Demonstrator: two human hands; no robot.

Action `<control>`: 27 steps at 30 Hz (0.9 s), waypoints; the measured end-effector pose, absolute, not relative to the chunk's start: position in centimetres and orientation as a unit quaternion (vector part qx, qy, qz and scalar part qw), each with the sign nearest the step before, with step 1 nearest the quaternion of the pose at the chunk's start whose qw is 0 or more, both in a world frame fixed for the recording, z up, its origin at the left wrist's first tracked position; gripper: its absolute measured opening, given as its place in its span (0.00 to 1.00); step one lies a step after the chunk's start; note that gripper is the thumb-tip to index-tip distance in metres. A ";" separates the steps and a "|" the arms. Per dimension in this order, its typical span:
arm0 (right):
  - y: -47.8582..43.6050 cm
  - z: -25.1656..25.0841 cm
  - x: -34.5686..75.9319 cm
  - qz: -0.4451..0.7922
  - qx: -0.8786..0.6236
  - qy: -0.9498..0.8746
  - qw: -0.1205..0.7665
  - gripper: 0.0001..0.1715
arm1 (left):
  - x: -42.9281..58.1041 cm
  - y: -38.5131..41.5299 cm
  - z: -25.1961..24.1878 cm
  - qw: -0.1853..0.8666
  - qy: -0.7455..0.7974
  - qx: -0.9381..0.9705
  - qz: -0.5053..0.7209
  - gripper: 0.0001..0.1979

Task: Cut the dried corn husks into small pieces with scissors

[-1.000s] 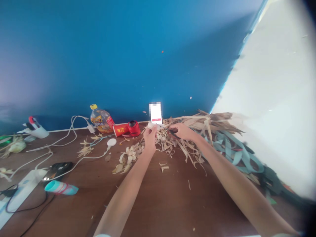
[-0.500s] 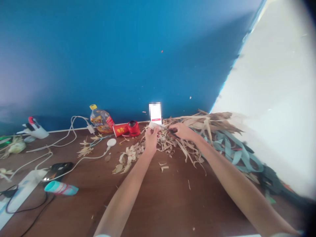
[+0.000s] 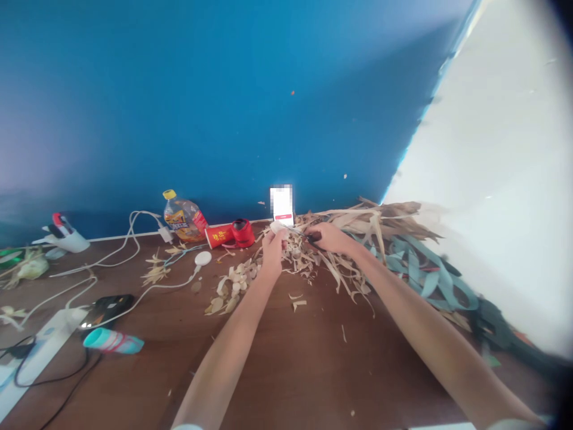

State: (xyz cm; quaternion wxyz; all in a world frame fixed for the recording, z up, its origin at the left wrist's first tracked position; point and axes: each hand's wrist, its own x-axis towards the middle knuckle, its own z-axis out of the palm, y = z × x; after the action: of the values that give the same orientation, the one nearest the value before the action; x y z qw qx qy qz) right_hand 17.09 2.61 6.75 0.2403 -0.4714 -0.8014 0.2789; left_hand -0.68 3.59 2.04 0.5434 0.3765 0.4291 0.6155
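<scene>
Pinched in my left hand (image 3: 273, 248) is a small pale piece of dried husk (image 3: 277, 227). My right hand (image 3: 330, 237) is closed around the dark handles of a pair of scissors (image 3: 311, 237), whose blades point left towards the husk piece. Below and between the hands lie many husk scraps (image 3: 302, 257). Left of my left wrist is a heap of rounded cut husk pieces (image 3: 237, 280). Behind my right hand a pile of long dried husks (image 3: 380, 218) rests along the wall. A lit phone (image 3: 282, 205) stands upright just beyond my left hand.
At the back stand a plastic bottle (image 3: 183, 218), a red cup (image 3: 219, 235) and a red tape roll (image 3: 242, 233). White cables, a round white charger (image 3: 203, 258), a turquoise tube (image 3: 114, 341) and a power strip (image 3: 40, 352) lie left. Grey-green ribbon (image 3: 425, 269) and a dark glue gun (image 3: 492, 322) are right.
The husk piece in my left hand has turned slightly, and the scissor blades now lie across it. Both hands stay in nearly the same place.
</scene>
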 end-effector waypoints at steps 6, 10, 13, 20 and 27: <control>2.5 6.9 17.2 0.282 -0.480 -0.797 0.236 0.10 | -0.3 3.5 1.9 0.562 0.432 0.371 0.600 0.12; 2.3 7.0 17.2 0.304 -0.469 -0.795 0.237 0.09 | -0.4 3.4 1.6 0.562 0.405 0.415 0.590 0.13; 2.3 6.9 17.3 0.317 -0.460 -0.794 0.237 0.08 | -0.5 3.3 1.5 0.552 0.401 0.442 0.582 0.13; 2.3 6.8 17.2 0.336 -0.470 -0.776 0.253 0.11 | -0.5 3.1 2.1 0.522 0.412 0.430 0.611 0.13; 2.5 6.5 17.1 0.343 -0.484 -0.761 0.263 0.14 | -0.6 3.3 2.0 0.506 0.409 0.447 0.613 0.14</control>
State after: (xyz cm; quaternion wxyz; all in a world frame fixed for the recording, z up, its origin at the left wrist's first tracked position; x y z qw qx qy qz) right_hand 17.14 2.53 6.48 0.2628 -0.4844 -0.7608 0.3427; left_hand -0.60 3.33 1.97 0.5063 0.4472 0.4090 0.6135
